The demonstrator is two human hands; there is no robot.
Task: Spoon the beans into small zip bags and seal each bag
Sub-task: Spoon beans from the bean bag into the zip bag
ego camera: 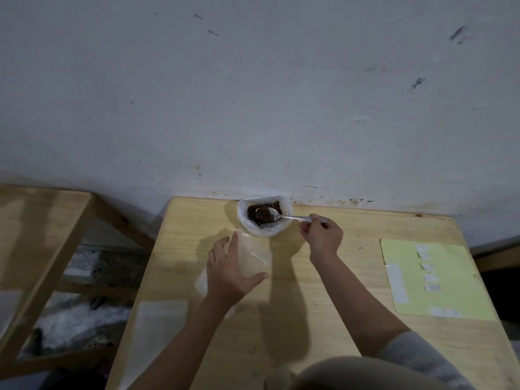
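No filled or sealed bags show, so you seem near the start. Your right hand [322, 233] pinches the spoon [281, 216], its bowl among the beans [263, 212] at the surface's far edge; your left hand [229, 273] holds an empty zip bag [251, 256] just beside them.

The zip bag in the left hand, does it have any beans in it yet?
No, the zip bag held by the left hand looks clear and empty, while the beans sit in the white bag by the wall.

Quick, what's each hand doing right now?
Left hand: holds a small zip bag.
Right hand: grip closed on the spoon, its bowl in the beans.
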